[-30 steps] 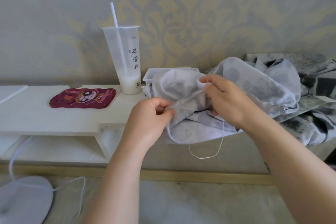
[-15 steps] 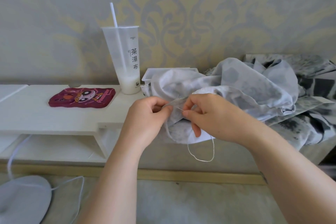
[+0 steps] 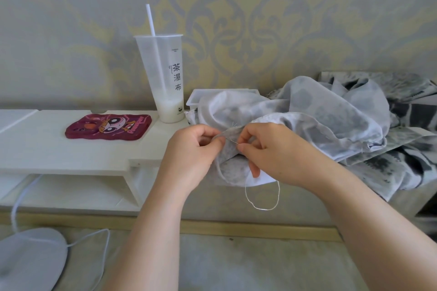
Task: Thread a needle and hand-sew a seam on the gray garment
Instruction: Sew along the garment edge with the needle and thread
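Right hand (image 3: 272,149), raised a second earlier, was back beside the left hand (image 3: 196,146), pinching the needle (image 3: 233,141) at the fold of gray garment (image 3: 319,111) that the left gripped. Slack thread (image 3: 262,208) hung below them. A new stitch was probably starting.

We see a white shelf (image 3: 71,149) carrying a red phone case (image 3: 108,129) at left. A plastic cup (image 3: 165,82) stands just right of it, then a white tray (image 3: 196,99) with the gray garment (image 3: 319,111) heaped over it, spilling rightward.

L hand (image 3: 191,151) & R hand (image 3: 279,151) bare, 2 forearms bare to frame edge.
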Demonstrator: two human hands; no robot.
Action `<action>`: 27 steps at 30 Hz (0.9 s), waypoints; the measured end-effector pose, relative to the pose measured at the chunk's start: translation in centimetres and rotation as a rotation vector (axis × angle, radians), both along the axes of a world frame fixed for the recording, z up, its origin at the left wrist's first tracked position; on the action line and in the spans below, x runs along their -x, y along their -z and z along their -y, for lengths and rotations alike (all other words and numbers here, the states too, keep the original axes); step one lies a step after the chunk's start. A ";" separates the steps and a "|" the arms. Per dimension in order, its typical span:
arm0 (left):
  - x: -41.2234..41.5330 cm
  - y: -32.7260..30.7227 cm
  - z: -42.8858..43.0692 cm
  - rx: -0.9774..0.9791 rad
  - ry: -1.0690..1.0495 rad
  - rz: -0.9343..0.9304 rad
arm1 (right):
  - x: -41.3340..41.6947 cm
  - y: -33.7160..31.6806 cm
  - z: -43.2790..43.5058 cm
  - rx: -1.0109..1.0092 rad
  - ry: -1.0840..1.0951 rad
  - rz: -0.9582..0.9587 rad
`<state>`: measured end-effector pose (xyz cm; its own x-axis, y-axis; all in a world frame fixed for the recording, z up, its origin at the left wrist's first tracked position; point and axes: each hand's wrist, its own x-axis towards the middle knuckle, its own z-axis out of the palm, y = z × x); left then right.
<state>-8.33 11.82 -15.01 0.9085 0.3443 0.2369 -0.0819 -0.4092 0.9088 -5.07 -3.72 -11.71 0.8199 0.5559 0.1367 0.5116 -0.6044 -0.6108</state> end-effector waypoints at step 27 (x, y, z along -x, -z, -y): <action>-0.1 0.0 0.2 0.000 -0.028 0.018 | 0.1 0.2 -0.3 -0.006 0.011 0.013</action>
<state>-8.26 11.67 -15.04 0.8940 0.3698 0.2531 -0.0867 -0.4114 0.9073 -5.21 -3.43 -11.95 0.8244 0.5457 0.1506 0.5124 -0.6063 -0.6081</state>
